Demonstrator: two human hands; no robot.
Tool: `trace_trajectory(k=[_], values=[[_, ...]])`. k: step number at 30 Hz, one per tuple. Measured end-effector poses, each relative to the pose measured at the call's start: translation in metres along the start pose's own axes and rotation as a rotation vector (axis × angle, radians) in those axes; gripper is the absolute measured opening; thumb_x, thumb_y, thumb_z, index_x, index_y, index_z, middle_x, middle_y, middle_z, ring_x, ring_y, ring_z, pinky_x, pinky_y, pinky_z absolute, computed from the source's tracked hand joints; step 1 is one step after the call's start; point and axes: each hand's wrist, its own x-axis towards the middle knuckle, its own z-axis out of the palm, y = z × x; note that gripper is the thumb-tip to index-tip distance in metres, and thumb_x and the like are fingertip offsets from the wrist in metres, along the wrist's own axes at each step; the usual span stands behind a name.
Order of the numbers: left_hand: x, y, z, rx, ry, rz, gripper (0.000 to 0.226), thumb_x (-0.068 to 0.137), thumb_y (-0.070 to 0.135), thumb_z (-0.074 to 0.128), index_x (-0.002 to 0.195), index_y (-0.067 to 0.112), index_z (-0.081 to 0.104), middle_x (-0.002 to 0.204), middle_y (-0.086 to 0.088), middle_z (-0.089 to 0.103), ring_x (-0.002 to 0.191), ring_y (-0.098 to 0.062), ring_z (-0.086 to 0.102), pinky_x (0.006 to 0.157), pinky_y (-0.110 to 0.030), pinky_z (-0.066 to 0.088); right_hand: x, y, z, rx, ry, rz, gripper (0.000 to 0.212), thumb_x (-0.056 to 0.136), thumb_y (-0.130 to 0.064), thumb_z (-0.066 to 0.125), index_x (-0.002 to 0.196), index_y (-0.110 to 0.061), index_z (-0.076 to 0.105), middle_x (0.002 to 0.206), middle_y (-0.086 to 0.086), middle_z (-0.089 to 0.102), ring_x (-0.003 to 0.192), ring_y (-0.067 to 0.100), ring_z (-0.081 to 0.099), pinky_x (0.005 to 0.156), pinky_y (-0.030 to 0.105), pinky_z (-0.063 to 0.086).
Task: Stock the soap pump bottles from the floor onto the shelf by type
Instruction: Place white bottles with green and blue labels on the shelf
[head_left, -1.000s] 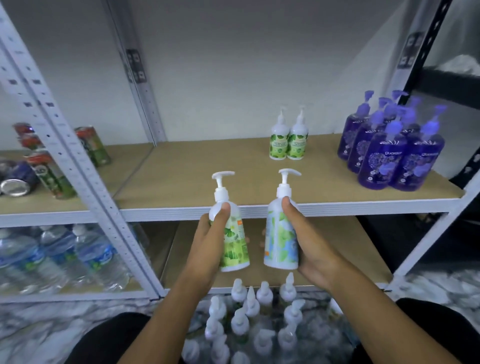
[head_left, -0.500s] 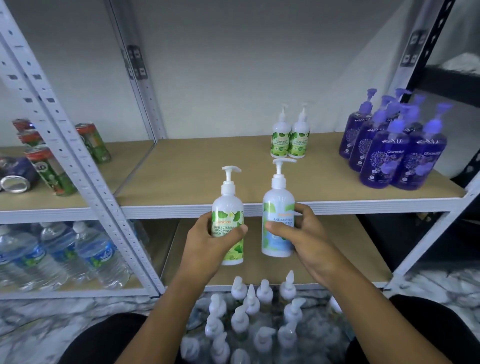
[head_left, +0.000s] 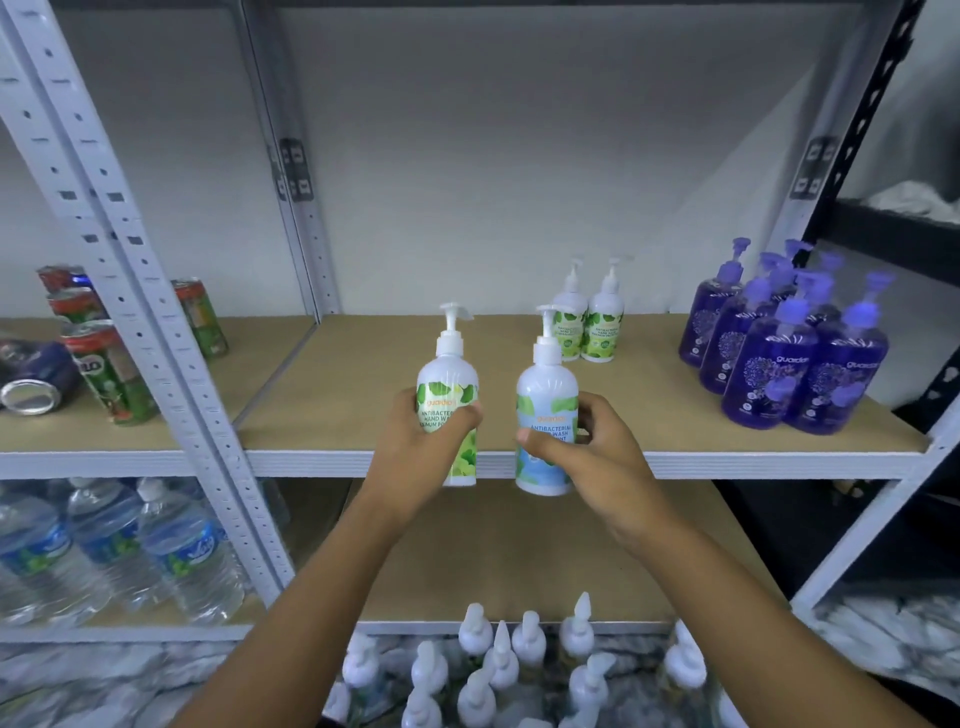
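My left hand (head_left: 415, 447) grips a white pump bottle with a green leaf label (head_left: 448, 387), held upright at the shelf's front edge. My right hand (head_left: 597, 452) grips a white pump bottle with a green-and-blue label (head_left: 546, 395) just to its right. Both bottles hang in front of the wooden shelf (head_left: 519, 415). Two green-label bottles (head_left: 589, 325) stand at the back of that shelf. Several purple pump bottles (head_left: 779, 353) are grouped at its right end. Several white pump bottles (head_left: 519, 670) stand on the floor below, between my arms.
White perforated uprights (head_left: 130, 270) separate this bay from the left one, which holds drink cans (head_left: 98, 364) above and water bottles (head_left: 119, 545) below. A lower wooden shelf (head_left: 519, 561) sits under my hands. A black rack (head_left: 893, 228) stands at the right.
Both hands have lifted their bottles upward and forward, from below the shelf edge to level with it. The labels have turned to face me.
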Motion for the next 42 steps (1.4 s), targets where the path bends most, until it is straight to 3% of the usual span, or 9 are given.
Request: trace_trajectory(k=[4, 8, 15, 20, 23, 26, 33, 42], values=[[0.032, -0.001, -0.005, 0.007, 0.031, -0.023, 0.026, 0.085, 0.037, 0.075, 0.100, 0.026, 0.057, 0.095, -0.003, 0.069, 0.080, -0.016, 0.069, 0.072, -0.031, 0.055, 0.034, -0.007, 0.012, -0.026, -0.021, -0.045, 0.051, 0.079, -0.020, 0.084, 0.122, -0.023, 0.058, 0.108, -0.010, 0.067, 0.082, -0.011, 0.065, 0.064, 0.007, 0.049], [0.051, -0.022, -0.006, -0.062, 0.058, -0.084, 0.031, 0.083, 0.028, 0.075, 0.106, 0.020, 0.057, 0.095, -0.005, 0.067, 0.078, -0.016, 0.067, 0.065, -0.027, 0.050, 0.065, 0.002, 0.026, -0.076, -0.043, -0.053, 0.052, 0.079, -0.020, 0.085, 0.122, -0.025, 0.056, 0.109, -0.010, 0.068, 0.082, -0.007, 0.067, 0.066, 0.009, 0.051], [0.082, -0.033, -0.007, -0.019, 0.069, -0.080, 0.037, 0.085, 0.027, 0.074, 0.112, 0.020, 0.050, 0.096, -0.005, 0.066, 0.078, -0.015, 0.065, 0.061, -0.024, 0.046, 0.093, 0.023, 0.046, -0.144, -0.074, -0.067, 0.056, 0.081, -0.017, 0.083, 0.126, -0.028, 0.052, 0.104, -0.019, 0.063, 0.079, -0.016, 0.062, 0.067, 0.005, 0.048], [0.093, -0.042, -0.017, -0.001, 0.090, -0.093, 0.027, 0.085, 0.026, 0.075, 0.094, 0.026, 0.049, 0.092, -0.004, 0.065, 0.073, -0.014, 0.064, 0.058, -0.023, 0.047, 0.102, 0.035, 0.055, -0.146, -0.063, -0.072, 0.055, 0.081, -0.017, 0.082, 0.124, -0.032, 0.051, 0.103, -0.021, 0.063, 0.083, -0.011, 0.064, 0.067, 0.004, 0.048], [0.095, -0.044, -0.021, -0.014, 0.110, -0.110, 0.026, 0.086, 0.027, 0.074, 0.098, 0.023, 0.051, 0.090, -0.003, 0.064, 0.070, -0.012, 0.063, 0.055, -0.021, 0.046, 0.105, 0.041, 0.056, -0.158, -0.058, -0.056, 0.067, 0.079, -0.021, 0.085, 0.133, -0.032, 0.047, 0.113, -0.016, 0.062, 0.100, 0.001, 0.064, 0.073, 0.010, 0.050], [0.095, -0.044, -0.024, -0.002, 0.127, -0.100, 0.027, 0.086, 0.025, 0.074, 0.100, 0.020, 0.052, 0.089, -0.003, 0.063, 0.068, -0.011, 0.061, 0.047, -0.014, 0.045, 0.105, 0.048, 0.053, -0.208, -0.038, -0.028, 0.081, 0.073, -0.018, 0.088, 0.139, -0.025, 0.040, 0.119, -0.007, 0.059, 0.103, 0.001, 0.061, 0.075, 0.013, 0.049], [0.097, -0.046, -0.026, 0.007, 0.136, -0.087, 0.028, 0.085, 0.023, 0.075, 0.103, 0.016, 0.054, 0.086, -0.002, 0.063, 0.066, -0.010, 0.061, 0.043, -0.010, 0.043, 0.108, 0.058, 0.063, -0.407, 0.043, -0.081, 0.057, 0.077, -0.023, 0.086, 0.114, -0.024, 0.043, 0.109, -0.011, 0.059, 0.099, 0.011, 0.062, 0.085, 0.025, 0.050], [0.108, -0.048, -0.024, -0.040, 0.176, -0.075, 0.030, 0.084, 0.021, 0.076, 0.105, 0.013, 0.056, 0.086, -0.003, 0.063, 0.066, -0.012, 0.061, 0.046, -0.013, 0.048, 0.151, 0.056, 0.077, -0.475, 0.023, -0.075, 0.054, 0.079, -0.023, 0.082, 0.118, -0.017, 0.047, 0.105, -0.009, 0.058, 0.095, 0.013, 0.060, 0.080, 0.026, 0.046]])
